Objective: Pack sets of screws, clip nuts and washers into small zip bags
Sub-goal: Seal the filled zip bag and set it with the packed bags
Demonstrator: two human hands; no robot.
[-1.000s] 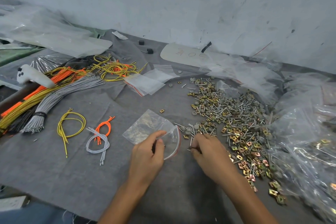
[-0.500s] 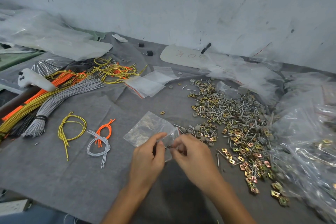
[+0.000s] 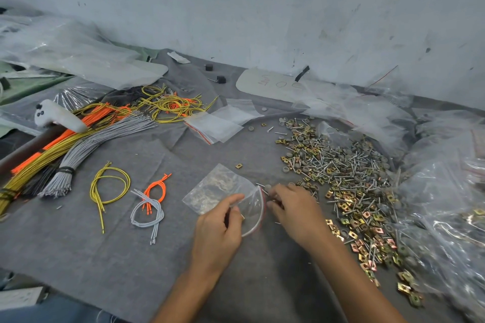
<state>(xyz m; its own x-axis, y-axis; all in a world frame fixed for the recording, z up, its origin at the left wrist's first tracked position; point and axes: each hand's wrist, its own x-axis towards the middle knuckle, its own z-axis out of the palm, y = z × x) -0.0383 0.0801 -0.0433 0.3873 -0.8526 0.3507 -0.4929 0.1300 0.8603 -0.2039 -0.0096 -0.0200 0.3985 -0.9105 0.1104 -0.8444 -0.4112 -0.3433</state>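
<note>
A small clear zip bag [image 3: 223,187] with a red zip strip lies on the grey cloth [image 3: 105,257]. My left hand [image 3: 219,228] pinches one lip of its mouth and holds it open; a small screw shows inside. My right hand [image 3: 295,208] is just right of the mouth, fingers curled, pinching what looks like a screw. A grey washer [image 3: 267,187] lies at its fingertips. To the right spreads the pile of screws and washers [image 3: 341,165], with gold clip nuts [image 3: 351,207] along its near side.
A stack of empty zip bags [image 3: 215,126] lies behind. Left are wire bundles [image 3: 78,144], yellow loops [image 3: 110,186], orange and grey wire sets [image 3: 152,204] and a white controller [image 3: 57,115]. Filled plastic bags [image 3: 446,204] crowd the right edge.
My right hand went from the pile to the bag's mouth, then drew back a little to the right. My left hand kept hold of the bag, whose mouth now gapes wider.
</note>
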